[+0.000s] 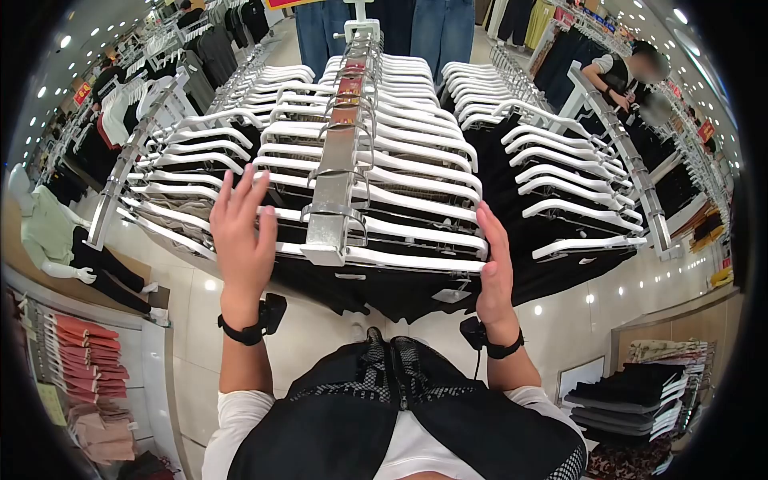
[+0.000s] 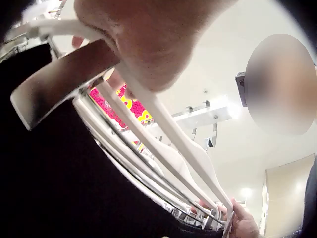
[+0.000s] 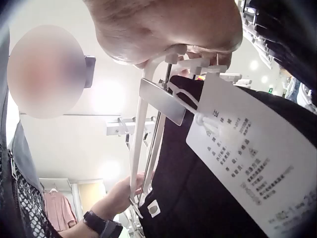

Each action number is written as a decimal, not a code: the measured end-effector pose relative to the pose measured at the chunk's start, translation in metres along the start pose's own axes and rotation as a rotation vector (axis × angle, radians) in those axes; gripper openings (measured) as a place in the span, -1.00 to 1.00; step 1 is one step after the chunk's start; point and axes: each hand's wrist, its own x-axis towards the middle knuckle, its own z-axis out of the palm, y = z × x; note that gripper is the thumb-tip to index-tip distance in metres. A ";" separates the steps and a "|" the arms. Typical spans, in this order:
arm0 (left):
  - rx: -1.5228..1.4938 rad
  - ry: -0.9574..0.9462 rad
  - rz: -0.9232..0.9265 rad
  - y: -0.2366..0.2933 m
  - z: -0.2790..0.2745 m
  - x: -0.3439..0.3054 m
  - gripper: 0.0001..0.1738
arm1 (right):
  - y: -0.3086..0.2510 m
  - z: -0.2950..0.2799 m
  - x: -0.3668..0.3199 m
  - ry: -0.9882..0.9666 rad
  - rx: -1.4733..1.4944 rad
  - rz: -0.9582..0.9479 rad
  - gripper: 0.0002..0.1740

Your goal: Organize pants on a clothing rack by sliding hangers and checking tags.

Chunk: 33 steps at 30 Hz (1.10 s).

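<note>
White clip hangers (image 1: 416, 259) hang in a close row on a metal rail (image 1: 330, 196), carrying black garments (image 1: 392, 290). At the left ends of this row, my left hand (image 1: 244, 228) rests with fingers extended and slightly spread. My right hand (image 1: 497, 272) lies along the right ends, fingers straight, palm side toward the hangers. In the left wrist view, a silver clip (image 2: 64, 82) grips black cloth just below the left hand (image 2: 143, 39). A printed white tag (image 3: 247, 153) dangles beneath the right hand (image 3: 168, 29) in the right wrist view.
Side rails hold more hangers at left (image 1: 200, 180) and right (image 1: 572, 200). Jeans (image 1: 444, 36) hang behind. A mannequin (image 1: 52, 232) stands far left, and another person (image 1: 620, 80) is at the far right. Folded dark clothes (image 1: 616, 396) are stacked low on the right.
</note>
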 end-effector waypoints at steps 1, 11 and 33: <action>0.113 -0.061 0.054 0.004 -0.003 0.004 -0.55 | 0.000 0.000 0.000 0.002 0.020 0.009 -0.13; -0.147 -0.155 -0.052 0.003 -0.004 0.003 -0.57 | 0.001 -0.003 0.000 -0.031 0.029 0.007 -0.12; -0.129 -0.089 -0.143 0.013 0.005 -0.012 -0.57 | -0.007 -0.022 0.008 -0.128 0.129 -0.025 -0.28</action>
